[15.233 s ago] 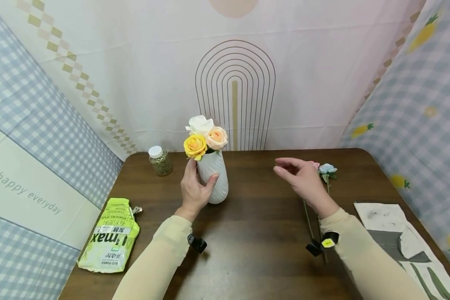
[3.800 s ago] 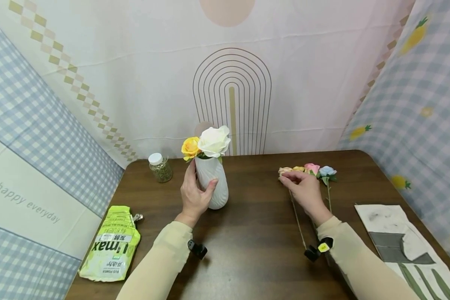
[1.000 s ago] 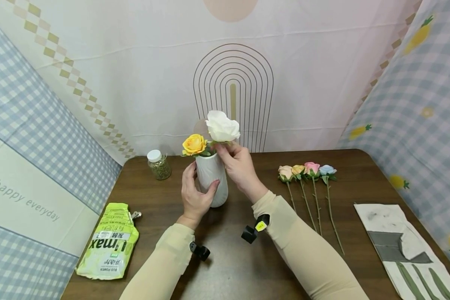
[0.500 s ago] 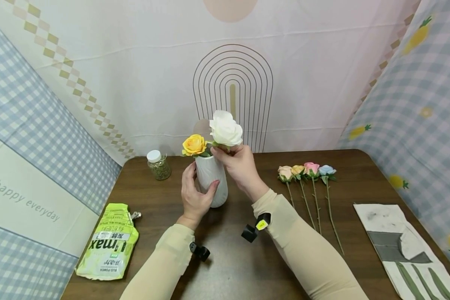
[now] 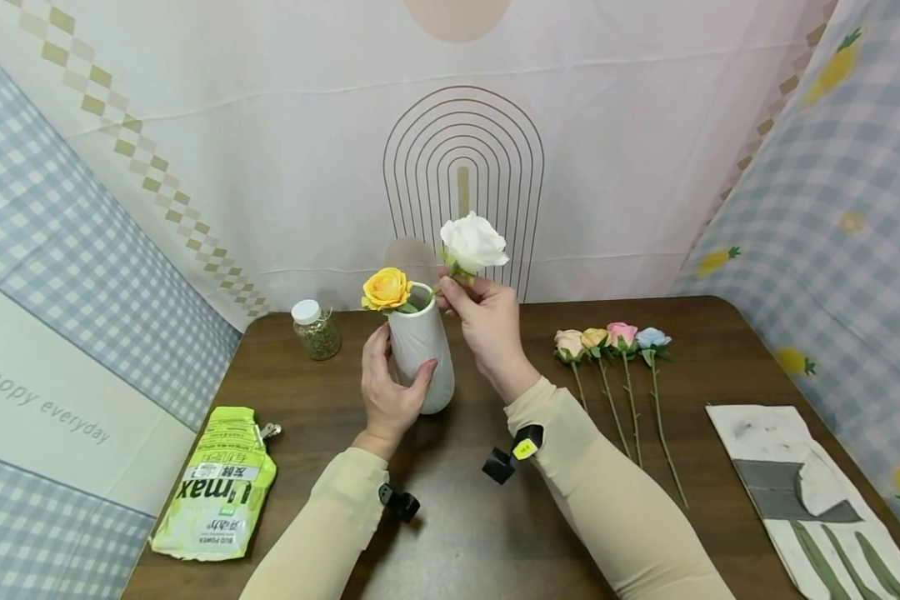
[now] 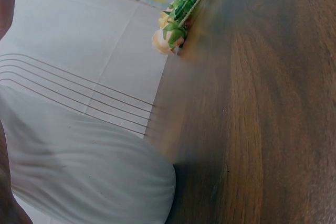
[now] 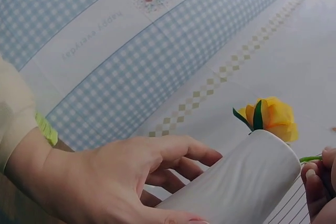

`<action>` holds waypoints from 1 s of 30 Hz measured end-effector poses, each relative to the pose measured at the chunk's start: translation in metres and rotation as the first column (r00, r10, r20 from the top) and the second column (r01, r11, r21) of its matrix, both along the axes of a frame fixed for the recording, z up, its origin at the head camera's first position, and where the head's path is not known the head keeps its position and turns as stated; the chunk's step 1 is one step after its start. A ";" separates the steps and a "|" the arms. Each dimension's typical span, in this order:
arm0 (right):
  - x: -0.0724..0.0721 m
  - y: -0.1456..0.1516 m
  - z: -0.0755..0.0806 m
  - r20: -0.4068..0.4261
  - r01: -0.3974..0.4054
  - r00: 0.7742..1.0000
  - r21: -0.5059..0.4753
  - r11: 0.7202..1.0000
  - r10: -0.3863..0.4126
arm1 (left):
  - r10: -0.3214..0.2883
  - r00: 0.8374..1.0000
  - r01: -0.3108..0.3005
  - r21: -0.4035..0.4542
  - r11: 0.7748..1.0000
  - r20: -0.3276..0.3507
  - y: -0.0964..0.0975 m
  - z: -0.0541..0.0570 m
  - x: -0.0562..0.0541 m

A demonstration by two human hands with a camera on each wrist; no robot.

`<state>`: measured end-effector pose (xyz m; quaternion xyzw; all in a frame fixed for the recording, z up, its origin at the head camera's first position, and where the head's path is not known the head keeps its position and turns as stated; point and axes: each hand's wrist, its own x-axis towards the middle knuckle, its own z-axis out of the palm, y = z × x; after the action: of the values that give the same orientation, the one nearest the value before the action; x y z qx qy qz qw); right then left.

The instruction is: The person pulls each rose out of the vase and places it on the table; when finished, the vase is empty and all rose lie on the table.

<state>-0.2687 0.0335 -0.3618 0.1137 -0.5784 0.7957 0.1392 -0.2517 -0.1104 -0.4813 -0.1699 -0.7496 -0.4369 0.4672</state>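
Note:
My left hand grips the white ribbed vase, fingers on its far left side and thumb across the front. A yellow rose stands in the vase, leaning over the left rim. With thumb and fingers, my right hand pinches the stem of a white rose, just right of the vase mouth. In the right wrist view a green stem meets the vase rim beside the right fingers; its lower end is hidden. The left wrist view shows the vase base on the table.
Several roses, peach, orange-yellow, pink and blue, lie side by side at right. A folded cloth lies beyond them. At left are a capped jar and a green bag with a metal clip.
Over the last second the white rose has risen and shifted right, away from the yellow one. The left hand stays on the vase. The peach rose, earlier in the vase, now lies on the table.

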 end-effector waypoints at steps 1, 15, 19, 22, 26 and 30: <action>0.000 0.000 0.000 0.010 -0.001 1.000 -0.011 1.000 0.001 | 0.000 1.000 0.000 0.001 1.000 0.000 0.000 0.000 0.000; 0.000 0.001 -0.002 0.060 -0.060 0.996 -0.190 0.980 0.072 | 0.008 1.000 -0.008 -0.003 1.000 -0.002 0.001 0.000 0.000; 0.000 0.000 0.000 0.066 -0.079 0.993 -0.229 0.970 0.096 | 0.003 1.000 -0.003 0.003 1.000 -0.003 0.001 0.000 0.000; 0.001 0.000 0.002 0.072 -0.099 0.990 -0.256 0.962 0.121 | -0.005 1.000 0.005 0.007 1.000 -0.003 0.001 0.000 -0.001; 0.003 0.001 0.002 0.085 -0.142 0.981 -0.299 0.944 0.174 | -0.006 1.000 0.006 0.006 1.000 -0.006 0.000 -0.001 -0.001; 0.004 0.003 0.002 0.108 -0.187 0.967 -0.305 0.934 0.229 | -0.007 1.000 0.007 0.004 1.000 -0.005 0.000 -0.001 -0.001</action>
<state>-0.2645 0.0365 -0.3594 0.0957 -0.4473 0.8888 0.0277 -0.2525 -0.1100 -0.4822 -0.1725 -0.7470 -0.4399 0.4677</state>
